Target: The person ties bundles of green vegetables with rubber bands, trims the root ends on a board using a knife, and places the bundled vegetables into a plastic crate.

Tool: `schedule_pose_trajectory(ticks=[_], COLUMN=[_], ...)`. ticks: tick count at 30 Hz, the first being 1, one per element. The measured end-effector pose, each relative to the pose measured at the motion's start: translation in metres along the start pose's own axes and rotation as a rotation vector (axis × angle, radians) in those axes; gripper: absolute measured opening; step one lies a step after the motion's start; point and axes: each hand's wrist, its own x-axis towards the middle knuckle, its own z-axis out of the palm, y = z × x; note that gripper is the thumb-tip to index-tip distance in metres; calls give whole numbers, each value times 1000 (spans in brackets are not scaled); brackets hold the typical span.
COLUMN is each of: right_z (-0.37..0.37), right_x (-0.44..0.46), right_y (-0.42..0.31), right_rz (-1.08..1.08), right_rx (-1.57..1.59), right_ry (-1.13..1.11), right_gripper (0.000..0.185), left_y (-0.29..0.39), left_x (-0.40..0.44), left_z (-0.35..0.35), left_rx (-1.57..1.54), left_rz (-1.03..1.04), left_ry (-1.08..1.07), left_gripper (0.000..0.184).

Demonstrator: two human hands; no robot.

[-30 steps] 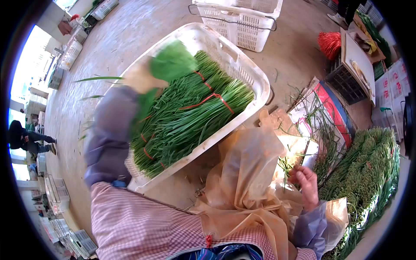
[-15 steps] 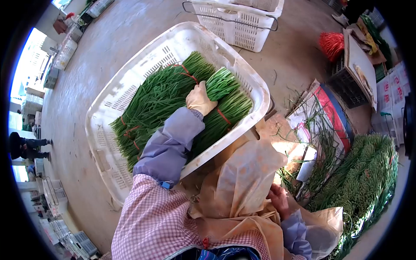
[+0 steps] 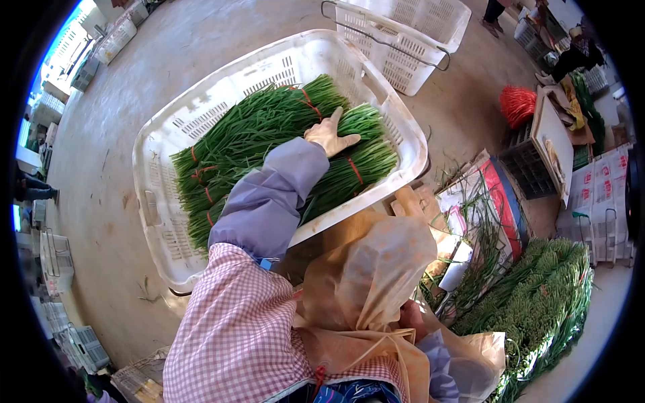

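My left hand (image 3: 331, 134), in a pale glove, rests on bundles of long green chives (image 3: 242, 134) lying in a white plastic crate (image 3: 151, 221). Its thumb and forefinger are spread apart, and the other fingers are partly hidden. Red bands tie the bundles, one band (image 3: 355, 170) showing just below the hand. The pale cut ends of a chive bundle (image 3: 366, 124) lie beside the fingertips. My right hand (image 3: 412, 319) is low by the stained plastic apron (image 3: 376, 269), mostly covered by it. Its fingers are hidden, and I cannot see whether it holds anything.
Behind stands another white crate (image 3: 410, 50) with a wire handle. To the right are a heap of budded green stems (image 3: 537, 289), loose stalks on a printed sack (image 3: 500, 195), red ties (image 3: 518, 105) and a dark crate (image 3: 531, 164). A person (image 3: 579, 57) is far right.
My left hand has loosened from the bundle's end, with thumb and forefinger now spread over the chives. The view has shifted slightly, and my right hand has slipped further behind the apron.
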Motion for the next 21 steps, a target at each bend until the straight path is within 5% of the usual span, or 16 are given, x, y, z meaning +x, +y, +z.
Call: schedule_pose_trajectory(ticks=[4, 21], right_z=[-12, -53], right_x=[-7, -11], right_y=[-1, -7], right_rz=[44, 160], right_rx=[-118, -378], right_ry=[9, 53], right_gripper=[28, 29], left_y=[14, 10], left_x=[-15, -25], left_z=[37, 50], left_rx=[354, 223], left_rz=[-23, -17], left_ry=[227, 311], left_gripper=[82, 81])
